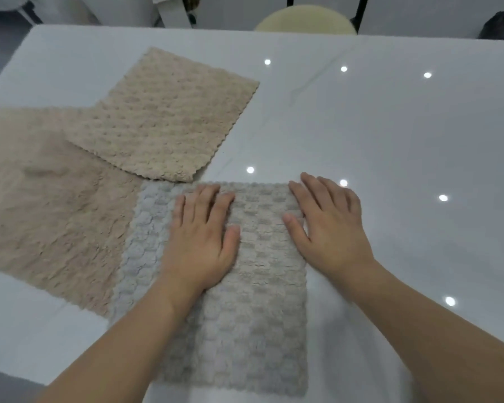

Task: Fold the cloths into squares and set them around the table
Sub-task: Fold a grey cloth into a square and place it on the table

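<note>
A: Where is the grey cloth (245, 301)?

B: It lies near the front edge of the table (390, 126). The left hand (201, 237) presses flat on it, fingers spread. The right hand (329, 228) is open too, on its right edge.

A: What may go wrong?

B: It overlaps the large beige cloth (50, 205), so folding may drag that one. The right side is free.

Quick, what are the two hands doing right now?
Left hand: open, flat on the grey cloth.
Right hand: open, flat at that cloth's right edge, holding nothing.
</note>
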